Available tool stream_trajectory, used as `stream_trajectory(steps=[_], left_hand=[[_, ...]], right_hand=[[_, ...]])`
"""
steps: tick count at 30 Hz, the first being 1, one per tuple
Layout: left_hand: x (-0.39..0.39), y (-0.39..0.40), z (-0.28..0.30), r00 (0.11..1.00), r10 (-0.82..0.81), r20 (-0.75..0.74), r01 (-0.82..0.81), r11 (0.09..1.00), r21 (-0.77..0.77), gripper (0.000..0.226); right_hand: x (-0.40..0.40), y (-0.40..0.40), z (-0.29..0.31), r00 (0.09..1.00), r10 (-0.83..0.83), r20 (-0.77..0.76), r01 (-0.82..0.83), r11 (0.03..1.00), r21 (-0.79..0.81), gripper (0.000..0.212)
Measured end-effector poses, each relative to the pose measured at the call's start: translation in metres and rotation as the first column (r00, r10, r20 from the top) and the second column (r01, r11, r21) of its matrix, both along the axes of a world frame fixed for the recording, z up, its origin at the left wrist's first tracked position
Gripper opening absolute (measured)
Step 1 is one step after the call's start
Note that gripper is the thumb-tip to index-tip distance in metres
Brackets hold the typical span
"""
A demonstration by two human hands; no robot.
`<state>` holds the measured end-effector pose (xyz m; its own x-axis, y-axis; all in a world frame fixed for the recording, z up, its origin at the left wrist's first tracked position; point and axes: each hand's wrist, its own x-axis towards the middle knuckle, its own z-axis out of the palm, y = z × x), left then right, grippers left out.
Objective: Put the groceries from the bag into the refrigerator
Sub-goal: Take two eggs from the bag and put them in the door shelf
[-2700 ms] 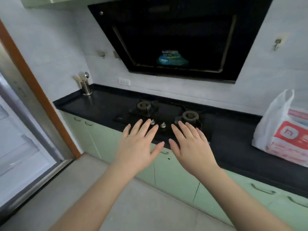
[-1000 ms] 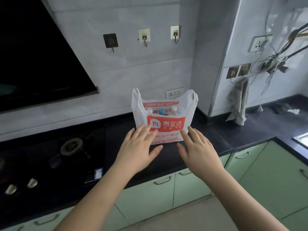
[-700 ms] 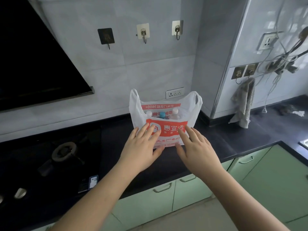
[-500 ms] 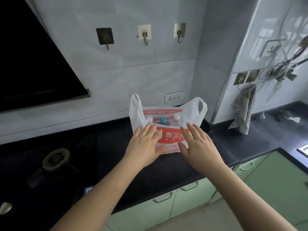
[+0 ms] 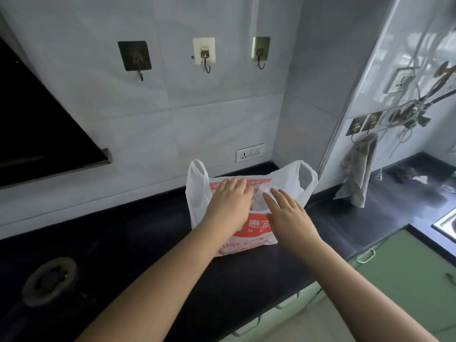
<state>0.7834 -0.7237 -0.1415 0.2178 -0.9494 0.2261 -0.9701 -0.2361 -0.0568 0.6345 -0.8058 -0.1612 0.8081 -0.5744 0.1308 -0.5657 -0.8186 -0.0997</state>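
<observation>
- Nearest: two bare forearms reaching forward over the dark bench (image 5: 153,233) edge; green cabinet fronts (image 5: 407,272) below and to the right of the wrists.
- Right hand (image 5: 290,219) spread flat, fingers (image 5: 276,196) straight and released, grasping nothing; palm hovering over the near face of the bag, fingertips pointing toward its mouth.
- Left hand (image 5: 228,206) laid over the top left of the bag, fingers (image 5: 235,183) bent down across the upper edge. Cannot tell whether touching the plastic only or already closing on something inside; fingertips hidden behind the hand.
- White plastic bag (image 5: 197,193) with red print standing on the bench directly under both sets of fingers, mouth open, one handle loop (image 5: 307,180) upright beyond the right fingers, the other left of the left fingers.
- Between the two sets of fingers, just past the right fingertips: white cap of a bottle (image 5: 263,188) poking up in the bag, pale body below it. Other contents not visible.
- Judged step: very start of unpacking; bag reached, nothing lifted yet, no grocery out.
- Judged next move: spreading the mouth with one hand, closing the other round the bottle neck just ahead of the fingertips, lifting straight up to clear the thin plastic. Refrigerator out of view, so a turn away from the bench needed after.
- Beyond the fingers: wall socket (image 5: 249,152), three wall hooks (image 5: 204,54) higher up.
- Far right of the fingers: grey cloth (image 5: 357,169) hanging from a hook.
</observation>
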Motion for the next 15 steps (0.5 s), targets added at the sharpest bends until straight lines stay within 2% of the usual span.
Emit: stream_trajectory(steps=[5, 9, 13, 15], left_hand=[[0.013, -0.017, -0.009, 1.000, 0.027, 0.006, -0.028, 0.998, 0.055, 0.056], [0.022, -0.021, -0.018, 0.998, 0.065, 0.017, -0.066, 0.996, 0.060, 0.048], [0.029, -0.024, -0.017, 0.982, 0.174, -0.067, -0.167, 0.981, 0.100, 0.048], [0.033, -0.024, -0.018, 0.967, 0.241, -0.086, -0.228, 0.964, 0.137, 0.039]], right_hand=[[0.017, -0.028, -0.004, 1.000, 0.018, -0.015, -0.018, 1.000, 0.002, 0.055], [0.031, -0.045, -0.008, 0.997, 0.072, -0.007, -0.072, 0.997, 0.022, 0.052], [0.043, -0.069, -0.010, 0.978, 0.205, -0.038, -0.203, 0.978, 0.057, 0.051], [0.047, -0.081, -0.014, 0.963, 0.258, -0.076, -0.252, 0.964, 0.079, 0.053]])
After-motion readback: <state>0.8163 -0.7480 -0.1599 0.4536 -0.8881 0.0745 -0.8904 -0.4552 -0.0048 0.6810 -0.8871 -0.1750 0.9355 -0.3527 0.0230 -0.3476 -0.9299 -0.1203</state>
